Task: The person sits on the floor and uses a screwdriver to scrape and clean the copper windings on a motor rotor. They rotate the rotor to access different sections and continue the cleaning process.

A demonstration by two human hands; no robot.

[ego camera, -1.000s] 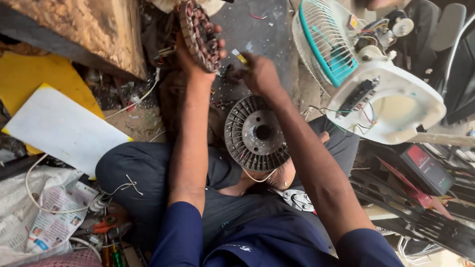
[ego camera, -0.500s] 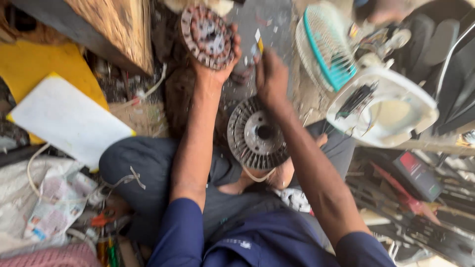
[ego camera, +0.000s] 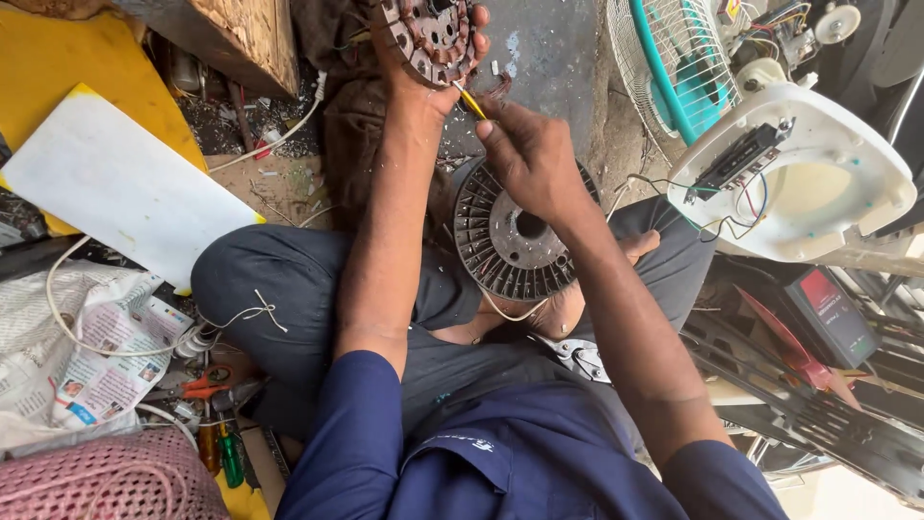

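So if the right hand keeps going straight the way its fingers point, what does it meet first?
The right hand points up and left, pinching a thin yellow tool. Straight on, its tip looks set to meet the round wound stator held in the left hand, though depth is unclear from this view.

One head camera looks steeply down, close over the lap

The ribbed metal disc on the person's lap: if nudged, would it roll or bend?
The metal disc looks rigid, so probably no bending. It leans on edge between the legs, so it might roll or tip. Its thick finned build suggests it's heavy for its size.
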